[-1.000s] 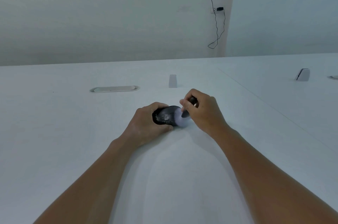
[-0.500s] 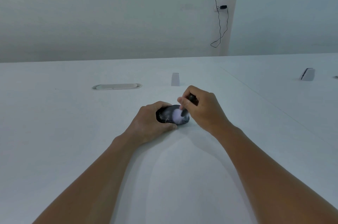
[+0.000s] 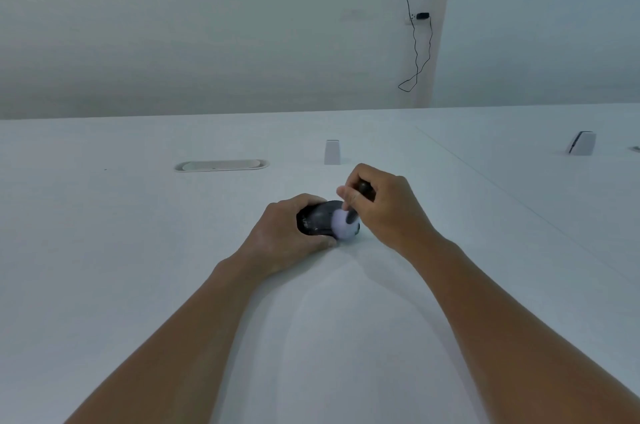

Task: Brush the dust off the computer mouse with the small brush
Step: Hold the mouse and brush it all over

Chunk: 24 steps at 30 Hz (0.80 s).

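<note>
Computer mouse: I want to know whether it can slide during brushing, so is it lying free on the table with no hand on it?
No, the left hand grips the computer mouse on the table.

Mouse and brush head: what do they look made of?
Mouse: looks like dark plastic, fairly glossy, with pale glints on its shell. Brush: a pale, rounded tuft, probably soft bristles; its dark handle is mostly hidden in the right hand.
</note>
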Tool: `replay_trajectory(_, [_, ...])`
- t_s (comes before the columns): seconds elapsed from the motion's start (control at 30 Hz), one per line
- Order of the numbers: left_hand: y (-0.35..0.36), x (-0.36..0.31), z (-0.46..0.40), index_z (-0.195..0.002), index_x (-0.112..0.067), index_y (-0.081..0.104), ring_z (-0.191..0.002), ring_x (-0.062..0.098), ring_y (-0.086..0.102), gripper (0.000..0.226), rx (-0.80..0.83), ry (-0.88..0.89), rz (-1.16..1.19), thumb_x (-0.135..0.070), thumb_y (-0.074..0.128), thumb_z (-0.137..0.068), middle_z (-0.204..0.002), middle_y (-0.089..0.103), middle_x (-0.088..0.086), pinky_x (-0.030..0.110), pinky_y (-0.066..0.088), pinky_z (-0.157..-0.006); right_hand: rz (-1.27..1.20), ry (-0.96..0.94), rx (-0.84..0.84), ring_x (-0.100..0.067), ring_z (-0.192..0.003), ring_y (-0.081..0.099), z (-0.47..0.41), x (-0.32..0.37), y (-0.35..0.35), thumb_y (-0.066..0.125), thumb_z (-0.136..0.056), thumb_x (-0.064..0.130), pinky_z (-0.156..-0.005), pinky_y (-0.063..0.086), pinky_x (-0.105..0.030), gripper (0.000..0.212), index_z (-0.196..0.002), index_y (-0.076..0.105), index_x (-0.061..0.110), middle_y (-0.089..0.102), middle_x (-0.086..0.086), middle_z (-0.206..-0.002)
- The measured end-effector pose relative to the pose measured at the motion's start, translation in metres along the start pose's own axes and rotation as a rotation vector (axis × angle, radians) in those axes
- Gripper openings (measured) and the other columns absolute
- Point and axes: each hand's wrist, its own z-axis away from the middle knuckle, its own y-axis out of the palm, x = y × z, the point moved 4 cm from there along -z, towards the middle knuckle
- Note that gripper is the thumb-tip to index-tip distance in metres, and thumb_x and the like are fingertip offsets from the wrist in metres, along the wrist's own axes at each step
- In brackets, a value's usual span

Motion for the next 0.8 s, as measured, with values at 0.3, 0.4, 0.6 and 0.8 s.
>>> replay_trajectory(0.3, [-0.001, -0.001, 0.000, -0.117, -0.034, 0.069, -0.090, -0.013, 0.063, 0.054, 0.001, -0.014, 0.016, -0.029, 0.092, -0.069, -0.101, 0.072, -0.021, 0.001, 0.044, -0.071, 0.080, -0.067, 0.002, -0.014, -0.059, 0.062, 0.000, 0.009, 0.004, 0.068, -0.096, 0.015, -0.058, 0.049, -0.027, 0.015, -0.083, 0.062, 0.012, 0.069, -0.002, -0.067])
replay_trajectory(0.4, [-0.001, -0.002, 0.001, -0.110, -0.034, 0.068, -0.082, -0.018, 0.060, 0.048, -0.009, -0.010, 0.007, -0.025, 0.092, -0.069, -0.092, 0.069, -0.023, 0.000, 0.043, -0.068, 0.016, -0.089, 0.065, -0.014, -0.062, 0.066, 0.000, 0.015, 0.010, 0.068, -0.095, 0.014, -0.059, 0.053, -0.027, 0.012, -0.084, 0.064, 0.012, 0.071, -0.001, -0.070])
replay_trajectory(0.6, [-0.002, -0.004, 0.001, -0.114, -0.034, 0.068, -0.087, -0.011, 0.063, 0.052, -0.011, -0.010, -0.001, -0.029, 0.093, -0.068, -0.097, 0.072, -0.021, 0.002, 0.044, -0.071, 0.048, -0.086, 0.025, -0.013, -0.068, 0.065, -0.001, 0.013, 0.009, 0.068, -0.095, 0.011, -0.065, 0.051, -0.024, 0.009, -0.086, 0.065, 0.012, 0.071, 0.002, -0.072])
replay_trajectory(0.8, [-0.001, -0.004, 0.002, -0.116, -0.032, 0.069, -0.092, -0.006, 0.066, 0.056, -0.026, -0.006, 0.023, -0.027, 0.094, -0.066, -0.102, 0.074, -0.018, 0.005, 0.047, -0.075, 0.068, -0.059, 0.004, -0.011, -0.066, 0.064, -0.001, 0.010, 0.003, 0.067, -0.096, 0.012, -0.065, 0.050, -0.020, 0.008, -0.088, 0.065, 0.013, 0.071, 0.002, -0.071])
